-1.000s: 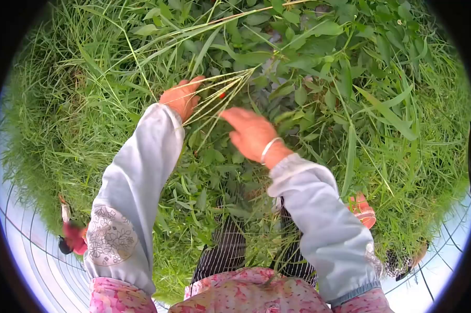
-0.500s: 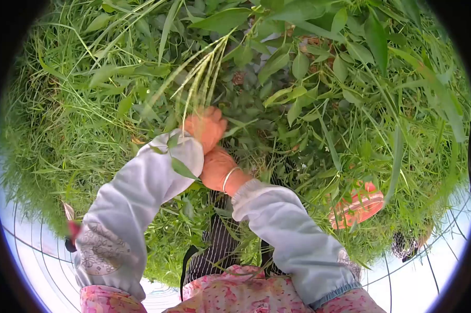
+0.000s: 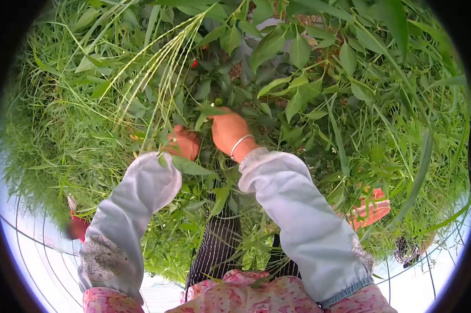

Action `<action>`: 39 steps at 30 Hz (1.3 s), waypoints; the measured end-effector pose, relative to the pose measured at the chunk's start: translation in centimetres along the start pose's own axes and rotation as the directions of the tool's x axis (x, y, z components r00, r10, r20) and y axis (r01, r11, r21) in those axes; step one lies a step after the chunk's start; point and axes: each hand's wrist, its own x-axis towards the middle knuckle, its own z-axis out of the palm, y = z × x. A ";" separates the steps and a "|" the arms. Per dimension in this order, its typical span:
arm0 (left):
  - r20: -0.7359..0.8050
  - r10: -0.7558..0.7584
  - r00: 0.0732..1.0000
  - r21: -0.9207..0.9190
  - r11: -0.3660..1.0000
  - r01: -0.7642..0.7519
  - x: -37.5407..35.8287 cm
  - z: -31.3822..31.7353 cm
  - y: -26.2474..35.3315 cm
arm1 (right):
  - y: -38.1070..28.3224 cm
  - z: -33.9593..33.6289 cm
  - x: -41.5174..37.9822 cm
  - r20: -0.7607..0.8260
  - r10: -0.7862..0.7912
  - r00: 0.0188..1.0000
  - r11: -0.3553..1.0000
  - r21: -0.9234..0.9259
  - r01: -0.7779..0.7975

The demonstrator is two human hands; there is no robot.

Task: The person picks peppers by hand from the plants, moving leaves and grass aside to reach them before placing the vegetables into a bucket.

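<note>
My left hand (image 3: 183,143) is closed, fingers curled, low among the stems of a leafy green plant; what it holds, if anything, is hidden. Just right of it and slightly higher, my right hand (image 3: 230,132), with a white bangle (image 3: 239,144) at the wrist, is closed with its fingertips pinched together. A green leaf (image 3: 212,110) lies against those fingertips, and I cannot make out what is between them. A small red fruit (image 3: 194,63) shows in the foliage above the hands. A branching grass seed head (image 3: 162,68) hangs over the left hand.
Broad-leaved plants (image 3: 298,88) and tall grass (image 3: 63,115) surround the hands. An orange-red basket (image 3: 370,209) sits low in the grass at right. Another person's patterned clothing (image 3: 406,251) shows at the lower right. A striped trouser leg (image 3: 217,240) is below my hands.
My hands were crossed and touching; now they are apart. The right hand has moved up and right into the foliage, and the left has moved down and left. The red fruit has come into sight.
</note>
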 end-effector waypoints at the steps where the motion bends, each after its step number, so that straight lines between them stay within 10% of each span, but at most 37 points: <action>1: -0.032 -0.014 0.999 0.048 0.999 0.016 -0.1 0.4 0.1 | 0.7 0.1 -0.1 -0.077 0.016 0.997 0.999 0.030 -0.014; 4: -0.106 -0.007 0.994 0.139 0.990 0.021 -0.1 0.3 -0.2 | 3.3 0.9 0.4 -0.307 0.006 0.952 0.996 0.090 0.023; 7: -0.068 0.023 0.997 0.036 0.999 -0.020 -0.1 0.9 -0.2 | 3.1 0.4 2.3 -0.122 0.138 0.983 0.990 0.017 -0.137; 12: -0.225 -0.290 0.930 -0.700 0.712 0.052 1.3 -16.1 -0.2 | 1.0 -2.6 1.0 -0.338 -0.051 0.940 0.988 0.122 0.097; 15: -0.340 -0.501 0.796 -0.713 0.689 0.130 3.9 -19.9 -0.7 | 3.3 -2.3 -2.1 -0.153 0.101 0.983 0.994 0.068 -0.091; 17: -0.610 -0.340 0.716 -0.512 0.858 -0.028 7.2 -20.6 -1.6 | 5.3 -0.6 -4.2 -0.057 0.085 0.995 0.996 0.007 -0.085; 21: -0.451 -0.344 0.824 -0.595 0.804 0.011 11.9 -21.8 0.8 | 3.6 -1.2 -5.6 0.388 0.100 0.916 0.994 -0.068 -0.080; 24: -0.248 -0.214 0.945 -0.481 0.874 0.071 13.8 -17.7 2.5 | 3.7 0.4 -6.8 0.303 0.040 0.952 0.995 -0.100 -0.010; 27: 0.115 -0.063 0.991 -0.317 0.943 0.096 12.9 -14.7 3.9 | 3.0 -3.1 -7.6 0.300 -0.026 0.953 0.975 0.217 -0.041; 29: -0.130 -0.072 0.989 -0.429 0.903 0.009 9.4 -15.7 3.6 | 5.5 -3.5 -7.4 0.208 -0.102 0.973 0.915 0.404 0.010; 33: -0.391 -0.026 0.920 -0.335 0.935 -0.116 6.8 -13.6 2.4 | 7.2 -7.2 -5.3 0.322 0.256 0.911 0.531 0.741 -0.411; 37: -0.442 -0.063 0.895 -0.420 0.896 -0.144 5.3 -12.2 2.4 | 6.8 -9.8 -3.1 0.112 0.339 0.934 0.264 0.942 -0.209; 39: -0.417 -0.056 0.907 -0.439 0.886 -0.147 5.0 -12.2 2.2 | 7.9 -7.8 -0.6 0.038 0.305 0.952 0.439 0.881 -0.176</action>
